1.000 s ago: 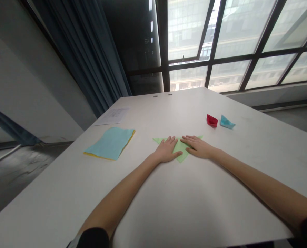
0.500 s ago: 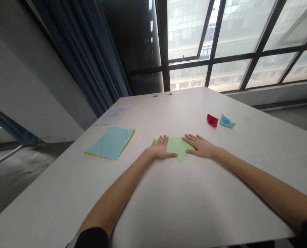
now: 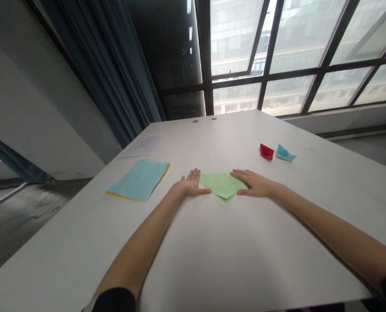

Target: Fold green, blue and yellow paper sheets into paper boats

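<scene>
green paper (image 3: 224, 184) lies on the white table (image 3: 232, 251), between the two hands, out in front of the person. folded: long straight edge on the far side, point toward the person, a second layer's tip poking out just under the top one. looks roughly flat from where i stand.

left hand (image 3: 191, 186) at the paper's left corner, palm down, thumb spread wide from the fingers, fingers fairly close together, grasping nothing. fingertips and thumb tip right by the paper's edge; can't tell if they touch.

right hand (image 3: 256, 184) over the paper's right end, hiding that corner. palm down, fingers out long, thumb wide of them, no pinch that i can see. thumb tip by the lower right edge. both arms stretched forward over the table, dark sleeves (image 3: 115, 299) near the elbows.

beyond the right hand: red boat (image 3: 266, 152) and blue boat (image 3: 285, 154), side by side, just apart. left of the left hand: blue sheet (image 3: 141, 180), yellow showing along its edge underneath. behind that, printed page (image 3: 141, 146), text too small to read. past the table, dark curtain (image 3: 115, 65) on the left, window (image 3: 235, 39) ahead.
</scene>
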Demonstrator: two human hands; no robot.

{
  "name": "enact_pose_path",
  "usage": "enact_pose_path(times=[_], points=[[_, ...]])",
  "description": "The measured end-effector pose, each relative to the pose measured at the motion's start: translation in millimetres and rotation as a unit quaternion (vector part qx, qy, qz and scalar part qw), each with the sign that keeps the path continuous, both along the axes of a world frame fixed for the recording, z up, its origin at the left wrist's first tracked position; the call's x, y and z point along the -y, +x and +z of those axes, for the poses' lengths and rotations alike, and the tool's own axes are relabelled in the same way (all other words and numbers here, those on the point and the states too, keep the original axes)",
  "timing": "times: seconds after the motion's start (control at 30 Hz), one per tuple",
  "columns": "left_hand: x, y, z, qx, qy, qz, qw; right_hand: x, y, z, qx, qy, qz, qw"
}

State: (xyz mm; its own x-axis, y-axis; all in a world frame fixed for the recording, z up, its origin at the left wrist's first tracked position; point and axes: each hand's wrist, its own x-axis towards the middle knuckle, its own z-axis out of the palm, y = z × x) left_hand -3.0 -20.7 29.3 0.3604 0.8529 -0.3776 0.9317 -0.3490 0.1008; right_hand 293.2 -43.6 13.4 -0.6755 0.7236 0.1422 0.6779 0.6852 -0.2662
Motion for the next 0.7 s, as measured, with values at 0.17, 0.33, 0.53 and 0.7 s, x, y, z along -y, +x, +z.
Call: enact_pose_path(times=[0.17, 0.33, 0.53, 0.7], points=[[2, 1, 2.2, -0.015, -0.002, 0.002, 1.0, -1, 3, 8.0, -0.042, 0.007, 0.013, 0.999], [2, 1, 1.7, -0.014, 0.002, 0.002, 1.0, 0, 1, 9.9, -0.046, 0.036, 0.023, 0.998], [2, 1, 2.6, -0.012, 0.007, -0.002, 1.0, 2, -1, 13.1, -0.035, 0.055, 0.025, 0.998], [1, 2, 1.8, -0.008, 0.004, -0.002, 1.0, 3, -2, 16.0, -0.036, 0.053, 0.023, 0.998]])
